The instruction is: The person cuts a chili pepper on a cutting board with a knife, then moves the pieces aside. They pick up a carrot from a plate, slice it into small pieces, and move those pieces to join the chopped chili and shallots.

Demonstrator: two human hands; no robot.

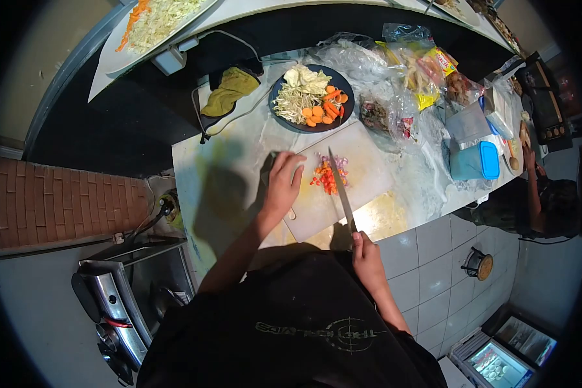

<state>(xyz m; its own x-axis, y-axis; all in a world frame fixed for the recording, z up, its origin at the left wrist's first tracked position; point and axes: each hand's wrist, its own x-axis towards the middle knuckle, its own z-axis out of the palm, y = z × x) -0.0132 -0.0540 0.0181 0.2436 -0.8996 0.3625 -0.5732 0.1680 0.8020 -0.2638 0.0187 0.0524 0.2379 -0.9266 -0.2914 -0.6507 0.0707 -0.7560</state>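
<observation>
My right hand grips the handle of a kitchen knife, its blade pointing away from me over the white cutting board. Under and beside the blade lies a small heap of chopped red-orange pieces, with bits of chopped shallot along its far right side. At the board's left edge is my left hand, fingers stretched and thumb apart, holding nothing that I can see. Just beyond the board a dark plate bears bean sprouts, cabbage and sliced carrots.
Plastic bags of food crowd the back right of the table. A blue-lidded container stands at the right. A green cloth and a cable lie back left. Another person works at far right, near a stool.
</observation>
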